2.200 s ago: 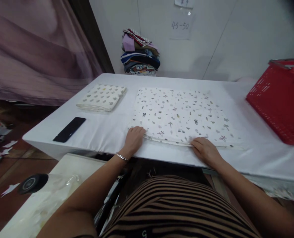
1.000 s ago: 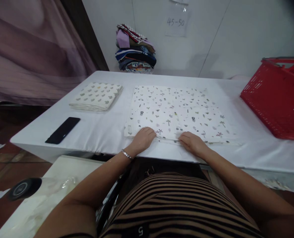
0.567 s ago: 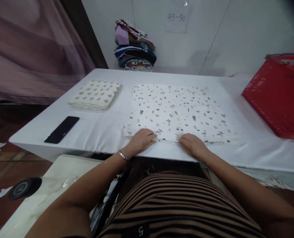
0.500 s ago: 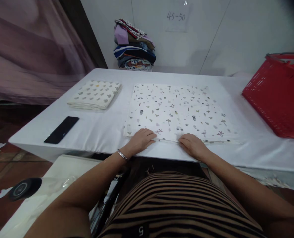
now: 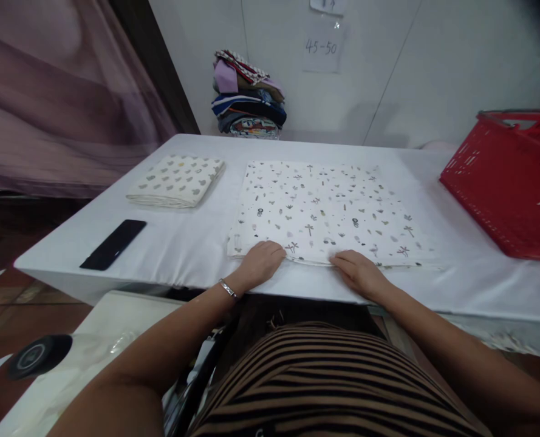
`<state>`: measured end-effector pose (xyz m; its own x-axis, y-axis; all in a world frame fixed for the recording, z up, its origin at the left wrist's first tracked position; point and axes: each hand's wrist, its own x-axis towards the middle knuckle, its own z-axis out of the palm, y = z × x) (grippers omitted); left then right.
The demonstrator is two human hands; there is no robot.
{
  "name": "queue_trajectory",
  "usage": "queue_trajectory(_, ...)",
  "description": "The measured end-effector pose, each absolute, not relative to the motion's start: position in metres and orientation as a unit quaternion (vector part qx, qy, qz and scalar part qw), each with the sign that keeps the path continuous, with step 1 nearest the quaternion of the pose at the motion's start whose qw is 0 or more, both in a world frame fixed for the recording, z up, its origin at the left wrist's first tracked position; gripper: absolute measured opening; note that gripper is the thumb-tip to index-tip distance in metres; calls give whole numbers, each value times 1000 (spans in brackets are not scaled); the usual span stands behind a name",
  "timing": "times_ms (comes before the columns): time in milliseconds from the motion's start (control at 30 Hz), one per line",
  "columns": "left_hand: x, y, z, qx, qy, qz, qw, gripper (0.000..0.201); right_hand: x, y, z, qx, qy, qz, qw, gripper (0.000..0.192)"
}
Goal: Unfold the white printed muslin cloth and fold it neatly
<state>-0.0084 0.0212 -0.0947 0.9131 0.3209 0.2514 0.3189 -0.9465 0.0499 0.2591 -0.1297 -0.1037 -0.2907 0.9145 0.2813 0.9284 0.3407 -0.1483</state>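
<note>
Head view: the left hand [image 5: 261, 262] lies palm down, fingers together and curled over the near edge of the printed cloth [image 5: 324, 209], which is spread flat on the white table [image 5: 183, 243]. The right hand [image 5: 359, 272] rests just beside it on the same near edge, fingers bent and touching the hem; whether either hand pinches the fabric cannot be told. The two hands sit close together, with a short stretch of hem between them.

Beyond the left hand and off to its outer side lies a folded cloth [image 5: 176, 180] with a heart-like print, and nearer, a black phone [image 5: 113, 244] flat on the table.

Well apart from the right hand, at the table's far right, stands a red basket [image 5: 511, 182]; its inside is hidden by its wall.

Far beyond both hands, a stack of folded clothes [image 5: 248, 103] stands against the wall.
</note>
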Motion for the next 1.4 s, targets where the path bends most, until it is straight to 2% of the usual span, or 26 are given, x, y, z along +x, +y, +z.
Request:
queue_trajectory(167, -5, 18, -88, 979, 165, 122, 8, 24, 259, -128, -98, -579, -792, 14, 192, 31)
queue_trajectory(567, 3, 18, -93, 975, 179, 128, -15, 16, 253, -123, -94, -585, -796, -32, 152, 25)
queue_trajectory(733, 9, 19, -94, 969, 200, 140, -35, 11, 253, -122, -87, -601, -780, -46, 168, 25)
queue_trajectory(1000, 15, 25, -92, 970, 196, 123, -77, 12, 253, -119, -94, -597, -789, -76, 128, 24)
queue_trajectory(1167, 17, 29, -92, 961, 175, 183, -113, 16, 253, -119, -96, -600, -775, -138, 145, 25)
queue_trajectory(1400, 12, 29, -100, 970, 130, 160, -127, 20, 250, -124, -105, -577, -802, -125, 92, 26)
